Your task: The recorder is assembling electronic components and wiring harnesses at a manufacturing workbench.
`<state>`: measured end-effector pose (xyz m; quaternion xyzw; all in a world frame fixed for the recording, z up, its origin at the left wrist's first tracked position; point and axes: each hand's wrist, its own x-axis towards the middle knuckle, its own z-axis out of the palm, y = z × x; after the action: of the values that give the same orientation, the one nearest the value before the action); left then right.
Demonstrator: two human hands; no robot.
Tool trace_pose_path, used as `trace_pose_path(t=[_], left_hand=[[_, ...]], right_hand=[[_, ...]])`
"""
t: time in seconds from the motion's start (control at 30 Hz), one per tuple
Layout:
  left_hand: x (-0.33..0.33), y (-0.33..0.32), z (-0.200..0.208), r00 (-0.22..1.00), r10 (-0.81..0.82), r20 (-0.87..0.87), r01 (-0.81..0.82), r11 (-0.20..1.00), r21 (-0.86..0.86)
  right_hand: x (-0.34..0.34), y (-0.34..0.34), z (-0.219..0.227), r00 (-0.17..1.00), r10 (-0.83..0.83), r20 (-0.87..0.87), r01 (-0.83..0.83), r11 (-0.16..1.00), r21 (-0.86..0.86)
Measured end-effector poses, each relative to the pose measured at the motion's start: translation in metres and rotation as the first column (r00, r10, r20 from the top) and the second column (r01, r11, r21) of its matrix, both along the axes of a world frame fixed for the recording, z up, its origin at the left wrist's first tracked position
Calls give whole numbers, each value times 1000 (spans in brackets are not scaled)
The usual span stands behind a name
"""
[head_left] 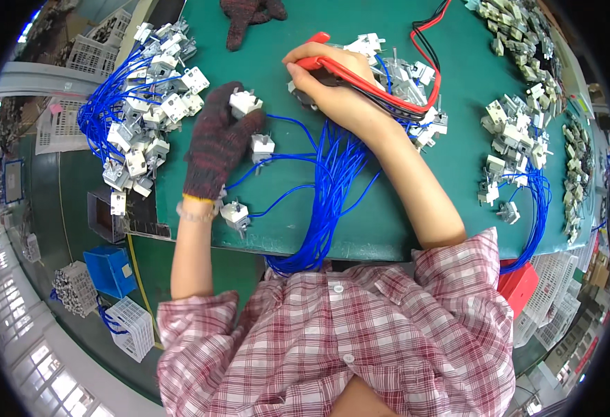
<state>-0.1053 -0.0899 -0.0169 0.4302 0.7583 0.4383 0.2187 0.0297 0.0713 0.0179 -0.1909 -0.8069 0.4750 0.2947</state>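
Note:
My left hand (214,142), in a dark knitted glove, is closed on a small white-and-grey block-shaped electrical part (245,103) with metal pins. A blue wire seems to run from it to the blue wire bundle (329,201) at the table's front edge. To the right, my bare right hand (340,94) grips red test probes (317,62), whose red and black leads pass over the wrist. Their tips cannot be made out clearly. Two similar parts, one by the glove (262,145) and one near the front edge (235,214), lie on the green table (284,222).
Beyond my right hand lies a heap of parts (409,80). More wired parts (162,104) pile up at left, others (517,132) at right. A spare dark glove (246,17) rests at the far side. Blue (109,271) and white crates (134,330) stand on the floor at left.

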Motion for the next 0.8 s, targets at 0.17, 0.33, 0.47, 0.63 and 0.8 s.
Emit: trace_pose_path(t=[0.17,0.33,0.47,0.63,0.8], left_hand=[[13,-11,19,894,56,444,-167,962,214],[7,-20,9,853,-42,520,-135,945,297],[7,-19,6,880,-100,464,-69,941,332],[5,-20,7,871,-60,488,-80,962,261],[8,-18,8,832,-105,546,-78,950,301]], right_hand=[[-3,-11,10,919,324,-222,-388,837,-386],[-10,-13,8,897,377,-230,-438,824,-360],[-10,-11,14,879,427,-212,-474,832,-287],[-11,-11,16,863,480,-155,-491,870,-43],[-8,-14,15,884,438,-165,-465,861,-205]])
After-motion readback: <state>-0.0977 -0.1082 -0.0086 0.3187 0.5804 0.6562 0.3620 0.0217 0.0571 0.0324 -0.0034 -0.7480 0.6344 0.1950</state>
